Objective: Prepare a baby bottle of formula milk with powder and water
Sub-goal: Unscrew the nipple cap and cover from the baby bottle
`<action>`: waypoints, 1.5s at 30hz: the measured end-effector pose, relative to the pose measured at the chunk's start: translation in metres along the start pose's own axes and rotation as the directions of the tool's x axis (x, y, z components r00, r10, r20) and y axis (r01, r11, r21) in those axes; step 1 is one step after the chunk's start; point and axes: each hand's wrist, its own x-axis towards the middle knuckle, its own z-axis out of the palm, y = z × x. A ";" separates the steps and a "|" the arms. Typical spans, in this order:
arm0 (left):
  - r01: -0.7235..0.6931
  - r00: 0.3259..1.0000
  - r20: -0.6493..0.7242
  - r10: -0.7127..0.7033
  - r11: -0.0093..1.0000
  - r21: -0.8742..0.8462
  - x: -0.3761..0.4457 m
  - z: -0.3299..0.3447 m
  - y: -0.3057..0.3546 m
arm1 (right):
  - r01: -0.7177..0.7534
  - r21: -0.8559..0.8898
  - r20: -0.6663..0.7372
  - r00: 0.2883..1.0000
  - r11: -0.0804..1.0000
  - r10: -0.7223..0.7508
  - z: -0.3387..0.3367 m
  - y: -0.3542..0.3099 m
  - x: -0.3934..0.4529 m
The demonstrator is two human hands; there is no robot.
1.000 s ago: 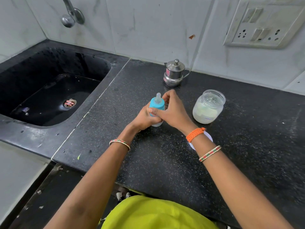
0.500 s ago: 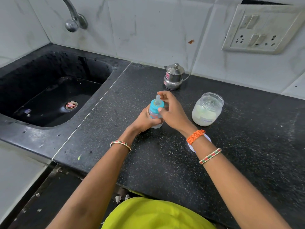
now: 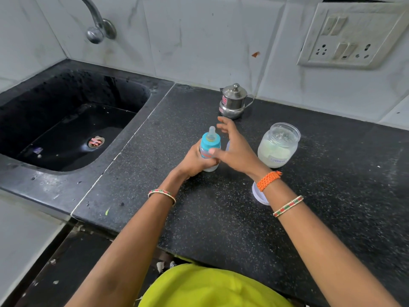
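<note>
A small baby bottle [image 3: 209,145] with a blue collar and a clear teat stands upright on the black counter [image 3: 221,218]. My left hand [image 3: 194,161] is wrapped around its lower body. My right hand [image 3: 234,147] hovers just right of the collar with fingers spread, holding nothing. An open glass jar [image 3: 277,146] of pale powder stands to the right. Its white lid [image 3: 260,196] lies on the counter, partly hidden under my right wrist.
A lidded steel pot [image 3: 232,101] stands by the back wall. The black sink [image 3: 66,125] lies to the left, with a tap [image 3: 97,25] above it. A switch and socket plate [image 3: 352,34] is on the wall at the right.
My right hand has let go of the bottle's blue collar and opened, drawing slightly to the right. My left hand still holds the bottle in the same spot.
</note>
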 end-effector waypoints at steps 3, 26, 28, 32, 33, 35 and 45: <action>-0.017 1.000 0.024 0.017 1.000 0.009 0.002 0.001 0.002 | -0.017 -0.092 -0.098 0.995 0.996 0.008 0.011 -0.002 -0.003; 0.122 0.990 0.074 -0.118 0.991 -0.046 -0.010 -0.017 -0.002 | 0.102 0.532 -0.129 0.991 0.840 -0.039 0.002 -0.010 0.027; 0.136 0.988 0.073 -0.135 0.991 -0.008 -0.011 -0.025 -0.003 | 0.093 0.523 -0.211 0.977 0.847 0.023 -0.001 -0.006 0.038; 0.075 0.996 -0.048 -0.078 0.996 -0.056 -0.016 -0.049 -0.006 | -0.025 0.073 -0.278 0.960 0.997 0.044 0.011 0.020 0.049; 0.056 0.995 -0.075 -0.061 0.996 -0.062 -0.017 -0.054 -0.006 | -0.027 0.013 -0.290 0.957 1.000 0.030 0.016 0.027 0.050; 0.042 0.994 -0.093 -0.049 0.996 -0.079 -0.020 -0.059 -0.006 | -0.025 -0.060 -0.295 0.955 0.998 0.006 0.023 0.035 0.049; 0.072 0.995 -0.054 -0.089 0.964 -0.257 -0.032 -0.044 -0.009 | -0.067 -0.639 -0.160 0.986 0.766 -0.048 0.034 0.042 0.039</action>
